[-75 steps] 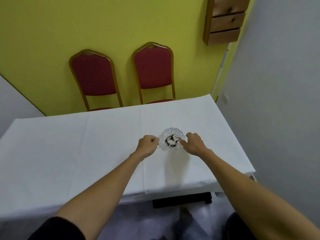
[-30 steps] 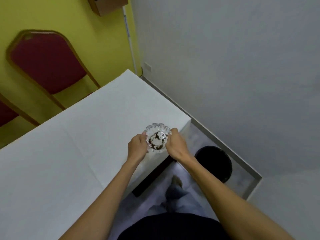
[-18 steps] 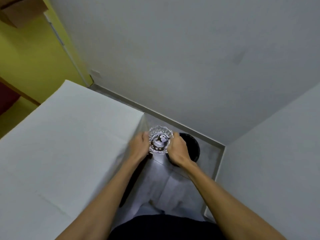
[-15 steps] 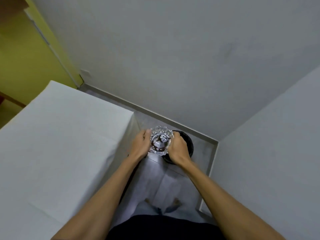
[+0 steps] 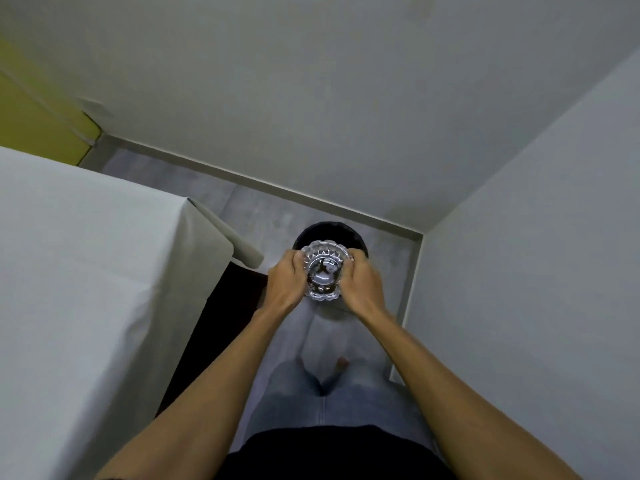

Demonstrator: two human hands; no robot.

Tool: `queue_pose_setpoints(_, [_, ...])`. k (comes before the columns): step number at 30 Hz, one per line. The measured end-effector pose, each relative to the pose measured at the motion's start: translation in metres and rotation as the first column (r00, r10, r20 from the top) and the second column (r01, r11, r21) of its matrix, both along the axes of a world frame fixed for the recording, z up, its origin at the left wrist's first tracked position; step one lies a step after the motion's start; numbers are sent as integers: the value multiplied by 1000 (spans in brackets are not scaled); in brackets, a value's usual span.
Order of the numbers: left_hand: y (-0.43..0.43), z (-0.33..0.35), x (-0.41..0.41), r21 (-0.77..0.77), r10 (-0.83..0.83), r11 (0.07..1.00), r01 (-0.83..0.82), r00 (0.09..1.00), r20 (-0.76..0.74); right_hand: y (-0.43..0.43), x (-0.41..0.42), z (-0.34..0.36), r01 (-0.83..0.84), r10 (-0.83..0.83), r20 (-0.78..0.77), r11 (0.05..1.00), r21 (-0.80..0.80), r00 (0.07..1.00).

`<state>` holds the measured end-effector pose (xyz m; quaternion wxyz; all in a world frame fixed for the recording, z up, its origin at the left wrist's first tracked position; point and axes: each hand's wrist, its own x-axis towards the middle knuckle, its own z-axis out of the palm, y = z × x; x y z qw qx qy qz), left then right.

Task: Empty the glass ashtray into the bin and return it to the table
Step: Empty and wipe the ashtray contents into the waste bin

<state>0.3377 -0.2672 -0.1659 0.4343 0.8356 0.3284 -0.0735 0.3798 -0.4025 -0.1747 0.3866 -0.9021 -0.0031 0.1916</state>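
Grey walls (image 5: 346,98) meet in a corner beyond the fingers, with a grey tiled floor (image 5: 263,216) below them. The tabletop (image 5: 86,271), under a white cloth, lies well to the left of the fingers, its draped corner the nearest part. The black bin (image 5: 349,233) stands on the floor in the corner, directly beneath and just beyond the fingers, only the far arc of its rim showing past them. The left hand (image 5: 282,289) and right hand (image 5: 362,289) face each other, fingers (image 5: 298,261) curled closed around opposite sides of the glass ashtray (image 5: 323,271). The ashtray sits between the fingers in mid-air over the near part of the bin, mouth upward and roughly level. It is round, so no long axis shows. Dark residue lies in its bowl.
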Motion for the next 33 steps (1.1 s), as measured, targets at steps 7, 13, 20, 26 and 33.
queue_pose_setpoints(7, [6,-145,35,0,-8,1000,8,1000,-12,8,33,-148,44,-44,2,998,45,999])
queue_pose_setpoints(13, [19,-283,55,-47,-33,998,32,999,-21,14,57,-288,21,-22,22,1000,11,1000])
queue_pose_setpoints(20, [31,-410,62,21,-58,998,56,997,58,22,72,-411,78,-84,62,992,102,995])
queue_pose_setpoints(26, [30,-461,70,111,-15,994,-7,981,191,26,78,-455,19,-37,100,986,166,994])
queue_pose_setpoints(33, [36,-470,88,140,90,982,-130,961,260,7,44,-466,-320,248,426,941,107,870])
